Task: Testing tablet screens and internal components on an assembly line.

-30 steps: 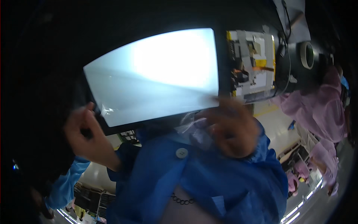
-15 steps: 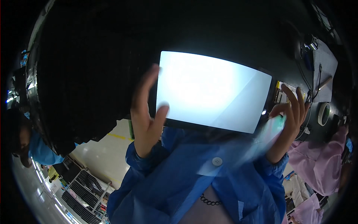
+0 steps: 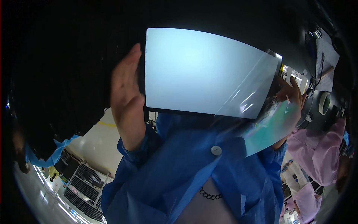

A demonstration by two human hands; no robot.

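A brightly lit white rectangular panel (image 3: 201, 71) with a thin dark border is in front of me, slightly tilted. My left hand (image 3: 128, 99) is beside its left edge, fingers stretched out and close together, gripping nothing that I can see. At the panel's right side, my right hand (image 3: 292, 93) holds a clear, glossy film (image 3: 270, 125) with greenish and pink reflections. The film hangs in a curve below the panel's lower right corner, and bright streaks show across that corner. Part of my right hand is hidden behind the film.
On the dark bench at right are a roll of tape (image 3: 324, 103), a lined paper sheet (image 3: 328, 63) and cables. Black stacked material (image 3: 71, 86) fills the left side. People in pink (image 3: 313, 153) and blue clothing are nearby, and a rack (image 3: 84, 183) stands at lower left.
The panel appears higher and larger in view. My left hand has shifted left, with its thumb off the panel's face. The film in my right hand has spread out wider below the lower right corner.
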